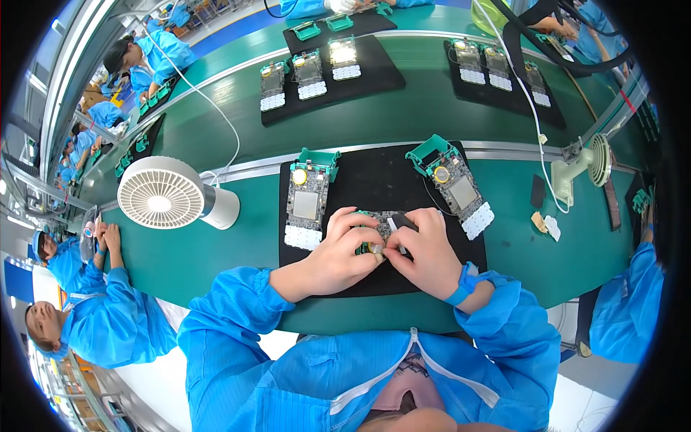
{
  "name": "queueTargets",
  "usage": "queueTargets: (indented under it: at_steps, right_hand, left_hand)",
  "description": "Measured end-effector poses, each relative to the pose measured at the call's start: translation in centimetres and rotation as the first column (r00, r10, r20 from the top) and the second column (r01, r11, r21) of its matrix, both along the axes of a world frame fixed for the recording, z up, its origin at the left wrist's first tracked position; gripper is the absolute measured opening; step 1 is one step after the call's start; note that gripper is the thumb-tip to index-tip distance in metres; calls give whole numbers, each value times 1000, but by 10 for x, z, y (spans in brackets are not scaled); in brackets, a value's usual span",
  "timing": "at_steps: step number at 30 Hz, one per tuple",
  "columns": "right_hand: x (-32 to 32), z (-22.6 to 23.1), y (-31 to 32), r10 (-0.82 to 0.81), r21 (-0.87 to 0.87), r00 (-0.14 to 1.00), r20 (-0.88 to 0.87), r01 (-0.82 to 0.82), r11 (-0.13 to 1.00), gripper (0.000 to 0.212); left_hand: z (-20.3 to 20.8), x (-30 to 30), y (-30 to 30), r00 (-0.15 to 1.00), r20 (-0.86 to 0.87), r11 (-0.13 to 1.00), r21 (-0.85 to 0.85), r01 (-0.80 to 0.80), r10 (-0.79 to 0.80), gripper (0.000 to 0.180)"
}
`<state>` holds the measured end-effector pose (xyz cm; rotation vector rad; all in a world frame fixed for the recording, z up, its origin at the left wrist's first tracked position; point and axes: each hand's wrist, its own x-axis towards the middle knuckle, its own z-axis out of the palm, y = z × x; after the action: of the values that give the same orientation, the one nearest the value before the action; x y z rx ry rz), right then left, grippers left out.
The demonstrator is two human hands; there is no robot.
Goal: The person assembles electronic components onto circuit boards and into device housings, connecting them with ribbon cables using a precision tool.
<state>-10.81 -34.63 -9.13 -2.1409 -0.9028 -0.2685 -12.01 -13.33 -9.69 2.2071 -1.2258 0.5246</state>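
A circuit board (372,215) is at the middle of a black mat (368,173), mostly hidden under my hands. The fingers of my left hand (345,248) curl around its left side, near a small round part by the fingertips. My right hand (430,248) is closed on a small black piece (403,222) at the board's right side; its exact kind is not clear. Left of my hands lies another circuit board (305,203) with a green plastic bracket (319,160) at its top. A similar circuit board (463,193) with a green bracket (430,153) lies tilted to the right.
A white fan (162,194) stands on the green table at left, and a smaller fan (597,160) at right. Beyond the rail, black mats (374,68) carry several boards on a green belt (216,119). A white cable (536,122) hangs at right. Co-workers (108,309) sit nearby.
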Motion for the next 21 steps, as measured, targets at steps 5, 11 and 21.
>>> queueTargets:
  at_steps: [5, 11, 21]
  right_hand:
    - [2, 0, -6, 76, -4, 987, 145, -76, 997, 23]
    - [-1, -3, -3, 201, 165, 978, -58, -189, 968, 33]
    - [1, -14, 0, 214, 115, 977, -19, -210, 971, 28]
  left_hand:
    - [0, -1, 0, 999, 24, 998, 57, -23, 22, 23]
    - [4, 2, -2, 999, 27, 999, 46, -24, 23, 21]
    - [3, -1, 1, 1000, 23, 998, 50, -22, 21, 21]
